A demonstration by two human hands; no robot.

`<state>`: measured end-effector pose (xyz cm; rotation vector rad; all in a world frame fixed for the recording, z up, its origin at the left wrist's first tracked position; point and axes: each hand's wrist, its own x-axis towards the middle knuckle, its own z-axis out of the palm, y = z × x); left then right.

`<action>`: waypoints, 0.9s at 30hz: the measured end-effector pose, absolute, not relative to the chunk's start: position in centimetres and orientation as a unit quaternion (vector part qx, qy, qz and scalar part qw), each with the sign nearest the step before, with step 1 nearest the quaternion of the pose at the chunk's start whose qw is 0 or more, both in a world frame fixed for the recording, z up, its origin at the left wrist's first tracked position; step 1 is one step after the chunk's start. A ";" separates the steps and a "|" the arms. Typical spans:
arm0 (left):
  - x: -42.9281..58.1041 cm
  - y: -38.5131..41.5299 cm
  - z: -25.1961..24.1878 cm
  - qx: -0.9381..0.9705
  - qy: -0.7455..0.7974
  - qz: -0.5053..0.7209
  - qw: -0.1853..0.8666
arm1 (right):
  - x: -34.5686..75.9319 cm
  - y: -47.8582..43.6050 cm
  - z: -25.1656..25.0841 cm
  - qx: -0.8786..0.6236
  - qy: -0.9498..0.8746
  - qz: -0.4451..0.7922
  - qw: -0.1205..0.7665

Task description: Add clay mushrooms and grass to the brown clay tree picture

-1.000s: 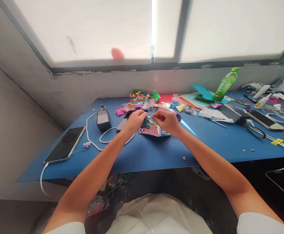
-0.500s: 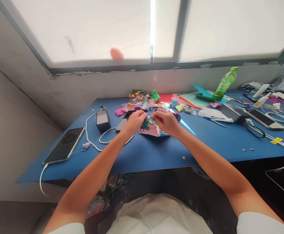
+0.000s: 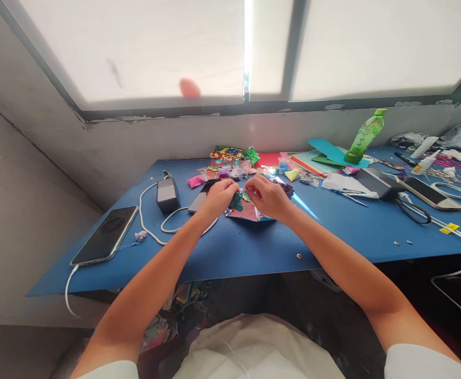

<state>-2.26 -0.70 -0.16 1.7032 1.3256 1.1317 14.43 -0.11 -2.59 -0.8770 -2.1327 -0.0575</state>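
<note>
Near the middle of the blue table, my left hand (image 3: 223, 195) is closed on a small dark green piece (image 3: 236, 202) that hangs below its fingertips; its kind is too small to make out. My right hand (image 3: 268, 193) is close by on the right, thumb and fingers pinched together; whatever they hold, if anything, cannot be made out. Below both hands lies a reddish-brown sheet (image 3: 246, 212) with small colourful bits on it. Yellow and blue bits (image 3: 246, 197) show between the hands. Just behind my right hand is a dark ruffled thing (image 3: 287, 189), partly hidden.
A black power bank (image 3: 167, 195) and a phone (image 3: 106, 235) with white cables lie left. Behind are colourful packets (image 3: 230, 171) and coloured paper sheets (image 3: 313, 161). A green bottle (image 3: 366, 136), a glue bottle (image 3: 425, 162), a white paper (image 3: 349, 185) and another phone (image 3: 430, 191) are on the right.
My right hand has shifted slightly, its fingers a little changed in pose. The turquoise paper by the green bottle has flapped down flatter. My left hand stays in place with the green piece.
</note>
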 end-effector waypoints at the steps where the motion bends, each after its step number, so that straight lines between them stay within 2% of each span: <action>1: -2.3 -0.7 -0.1 0.656 0.512 0.434 0.344 | 14.4 0.0 -2.6 -0.347 -0.847 -0.024 0.402; 13: -2.1 -1.1 0.2 0.656 0.508 0.425 0.362 | 14.5 -0.5 -2.4 -0.368 -0.854 -0.022 0.367; 27: -2.0 -1.5 0.5 0.651 0.501 0.432 0.372 | 13.8 -1.1 -1.7 -0.454 -0.858 -0.033 0.238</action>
